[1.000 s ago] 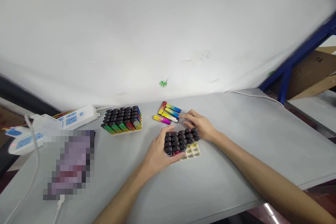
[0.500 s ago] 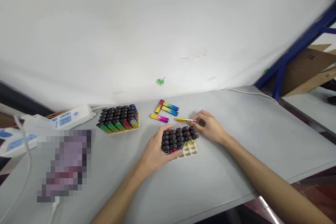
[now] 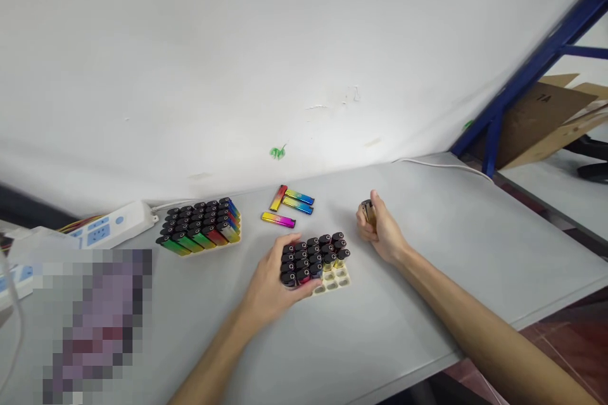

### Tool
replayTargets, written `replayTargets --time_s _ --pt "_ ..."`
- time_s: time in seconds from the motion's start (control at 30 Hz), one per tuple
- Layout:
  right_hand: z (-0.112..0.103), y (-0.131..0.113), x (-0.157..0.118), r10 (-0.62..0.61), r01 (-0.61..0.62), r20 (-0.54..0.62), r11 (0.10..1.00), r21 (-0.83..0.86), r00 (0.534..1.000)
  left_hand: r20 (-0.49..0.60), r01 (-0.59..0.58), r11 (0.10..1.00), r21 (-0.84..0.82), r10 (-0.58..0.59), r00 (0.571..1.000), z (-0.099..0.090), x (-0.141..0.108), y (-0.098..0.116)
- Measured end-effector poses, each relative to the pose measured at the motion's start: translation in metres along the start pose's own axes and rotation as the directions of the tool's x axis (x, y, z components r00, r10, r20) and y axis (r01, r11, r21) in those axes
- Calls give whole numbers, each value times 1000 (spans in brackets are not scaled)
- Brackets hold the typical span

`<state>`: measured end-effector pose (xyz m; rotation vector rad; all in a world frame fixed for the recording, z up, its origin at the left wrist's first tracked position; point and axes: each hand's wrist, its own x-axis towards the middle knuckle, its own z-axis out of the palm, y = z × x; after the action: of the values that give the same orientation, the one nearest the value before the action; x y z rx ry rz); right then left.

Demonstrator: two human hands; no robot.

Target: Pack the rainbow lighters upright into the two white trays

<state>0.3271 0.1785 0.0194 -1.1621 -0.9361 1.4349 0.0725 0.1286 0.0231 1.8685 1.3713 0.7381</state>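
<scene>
My left hand (image 3: 275, 275) wraps round the left side of a cream tray (image 3: 342, 281) with rows of holes. Black-topped lighters (image 3: 313, 253) stand upright in most of it; several holes at its near right corner are bare. To the right of the tray, my right hand (image 3: 382, 228) is raised and closed round a single lighter (image 3: 368, 212), thumb up beside its metal top. Between the hands and the wall lie several loose lighters, among them a yellow-and-magenta lighter (image 3: 278, 220) and a blue-and-yellow lighter (image 3: 297, 205).
A second tray packed with lighters (image 3: 199, 228) stands at the left. Behind it is a white power strip (image 3: 114, 224). A blurred-out purple object (image 3: 97, 323) lies at the near left. A white cable (image 3: 441, 164) runs along the back right, near a blue frame (image 3: 494, 139) and a cardboard box (image 3: 536, 114).
My right hand has picked up the yellow lighter from the table and raised it in a closed grip. My left hand stays on the tray. The whole view has shifted slightly.
</scene>
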Motion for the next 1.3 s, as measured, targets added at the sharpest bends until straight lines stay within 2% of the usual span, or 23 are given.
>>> replayTargets --time_s 0.23,0.47,0.6,0.8,0.97,1.07,1.17,1.3 --pt "5 3 1 84 -82 -67 996 31 994 -31 21 1000 4 -21 999 1 4 -5" --pt "7 2 0 94 -93 -57 996 14 994 -77 -20 999 -37 17 997 4 5 -5" --pt "6 2 0 77 -77 -35 997 -6 996 -64 -19 998 -57 15 998 3 5 -3" --pt "10 -1 1 111 -114 -97 993 -18 989 -54 9 998 -59 -12 998 2 5 -1" --pt "10 2 1 96 -100 -93 994 -38 991 -36 25 999 -47 -27 999 1 5 1" --pt "8 5 0 48 -52 -51 996 -74 998 -34 43 998 -40 -45 998 0 5 2" --pt "4 0 -3 -70 72 17 984 -160 997 -61 48 999 -12 -49 997 1 4 2" --pt "-7 -23 -11 -199 253 178 895 -368 964 -92 68 997 29 -65 994 3 3 0"
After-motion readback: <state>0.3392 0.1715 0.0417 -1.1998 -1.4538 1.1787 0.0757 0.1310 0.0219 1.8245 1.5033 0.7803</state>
